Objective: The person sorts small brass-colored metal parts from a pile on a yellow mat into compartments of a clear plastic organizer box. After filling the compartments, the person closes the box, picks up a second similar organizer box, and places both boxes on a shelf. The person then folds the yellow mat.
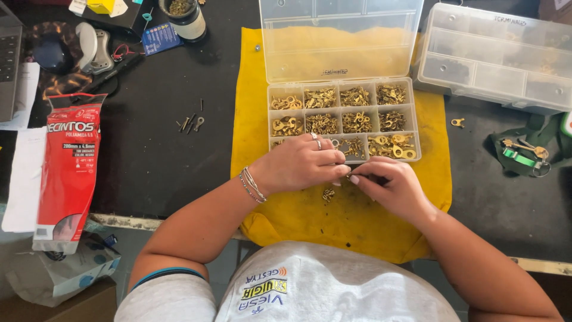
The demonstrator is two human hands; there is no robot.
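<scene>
Head view: terminal (pixel 348 176) between fingers (pixel 344 170).

brass, plastic and cloth

the small terminals (pixel 356 122) looked like shiny brass-coloured metal. the compartment box (pixel 342 53) was clear, smooth plastic, faintly clouded. under it lay a yellow cloth (pixel 250 107), matt and soft. the tabletop (pixel 155 149) was dark, matt and scuffed. the red packet (pixel 70 167) was glossy plastic film. thin metal bracelets (pixel 253 185) gleamed.

Red-white flat bag (pixel 68 170) left edge; blue card (pixel 159 37) top; yellow box (pixel 101 6).
</scene>
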